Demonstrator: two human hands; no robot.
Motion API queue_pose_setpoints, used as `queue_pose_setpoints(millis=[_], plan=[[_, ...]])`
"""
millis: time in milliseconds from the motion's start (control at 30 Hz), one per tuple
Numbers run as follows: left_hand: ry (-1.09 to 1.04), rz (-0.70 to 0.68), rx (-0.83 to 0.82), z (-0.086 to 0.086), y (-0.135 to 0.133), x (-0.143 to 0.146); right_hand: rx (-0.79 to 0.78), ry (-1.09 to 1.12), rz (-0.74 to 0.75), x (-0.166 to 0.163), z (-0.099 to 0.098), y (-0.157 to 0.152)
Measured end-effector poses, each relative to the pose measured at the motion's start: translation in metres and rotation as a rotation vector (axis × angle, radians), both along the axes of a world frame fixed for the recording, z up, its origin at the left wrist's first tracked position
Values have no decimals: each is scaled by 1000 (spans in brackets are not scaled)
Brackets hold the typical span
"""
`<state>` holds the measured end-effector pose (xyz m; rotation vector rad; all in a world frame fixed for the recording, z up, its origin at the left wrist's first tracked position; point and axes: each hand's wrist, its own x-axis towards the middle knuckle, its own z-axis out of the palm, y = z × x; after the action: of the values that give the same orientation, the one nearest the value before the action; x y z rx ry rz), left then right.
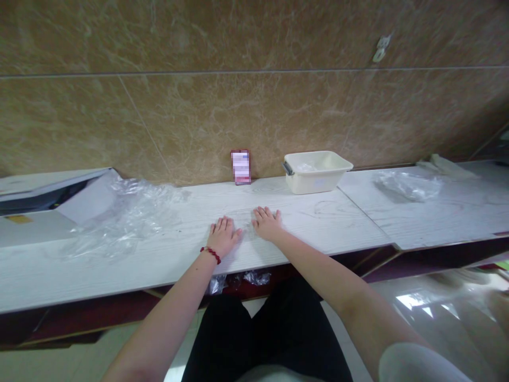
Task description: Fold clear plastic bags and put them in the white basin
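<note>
Flat on the white wood-grain counter [254, 246] rests my left hand [223, 236], fingers spread and nothing in it. A red bead bracelet [211, 253] circles that wrist. My right hand [267, 223] also lies palm down on the surface, a little to the right, its fingers apart and empty. Behind the hands, a phone [241, 166] in a dark red case leans upright against the wall; its screen is blurred. To the right of it stands a cream plastic bin [316, 183] with a grey handle, something clear and crumpled inside.
Crumpled clear plastic bags [139, 212] spread over the counter at left, beside an open white box [85, 204] with dark contents. Another clear bag [409, 184] and a pale cloth-like item [449, 167] lie at right. A brown tiled wall [254, 116] rises behind.
</note>
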<state>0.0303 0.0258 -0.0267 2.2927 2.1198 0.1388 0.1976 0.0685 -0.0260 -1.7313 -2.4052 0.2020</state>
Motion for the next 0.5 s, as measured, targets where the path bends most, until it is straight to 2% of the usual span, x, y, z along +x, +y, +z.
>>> queue_pose_setpoints(millis=[100, 233, 367, 500], plan=[[4, 27, 82, 6, 7, 10, -26, -15, -9, 0, 1, 0], [-31, -101, 98, 12, 22, 35, -16, -30, -14, -1, 2, -2], [-84, -87, 38, 5, 34, 48, -25, -40, -19, -1, 5, -3], [-77, -9, 51, -6, 35, 39, -60, -55, -43, -1, 7, -3]])
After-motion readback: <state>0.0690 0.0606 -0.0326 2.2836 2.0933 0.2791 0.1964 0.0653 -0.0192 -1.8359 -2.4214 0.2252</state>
